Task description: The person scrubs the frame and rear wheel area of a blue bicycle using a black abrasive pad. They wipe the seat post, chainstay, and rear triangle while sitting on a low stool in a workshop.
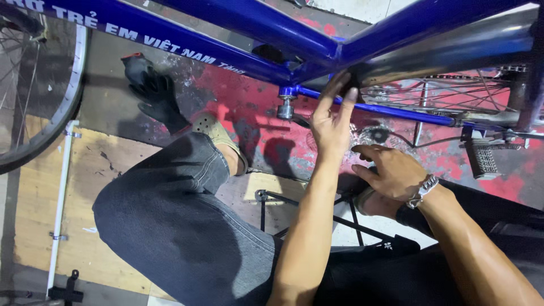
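While left hand (331, 122) presses spread fingers on one blue frame (255, 34) | right hand (391, 173) open, empty | one glove (153, 90)

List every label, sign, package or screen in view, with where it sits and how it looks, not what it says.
Frame lettering: a row of white capital letters along the blue bicycle tube, upper left, slanting down to the right.
Smaller script: faint pale writing at the lower end of that row, near the tube junction.
No packages, signs or screens in view.
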